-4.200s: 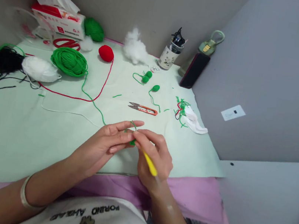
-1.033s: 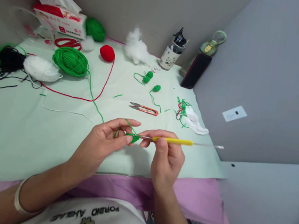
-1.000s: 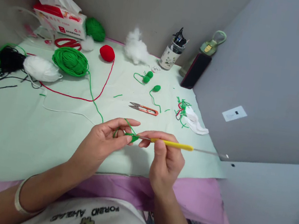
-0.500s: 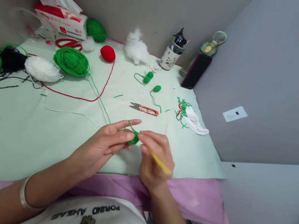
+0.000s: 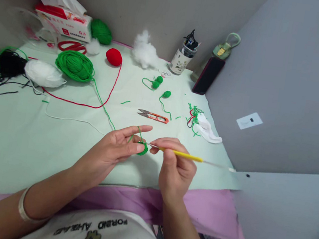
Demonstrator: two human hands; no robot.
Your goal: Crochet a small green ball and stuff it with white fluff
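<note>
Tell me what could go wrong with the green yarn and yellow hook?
The green strand crosses the red strand, so pulling might tangle them. The yellow hook in the right hand meets the small green piece with its thin end, so it could slip off. The pointed snips lie uncapped beyond the left hand, so a careless reach might prick.

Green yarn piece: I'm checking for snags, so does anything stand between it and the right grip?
Nothing visible except the hook, held in the right grip; its metal shaft spans the gap to the green yarn piece in the left grip. The orange-handled snips lie beyond, out of that line.
</note>
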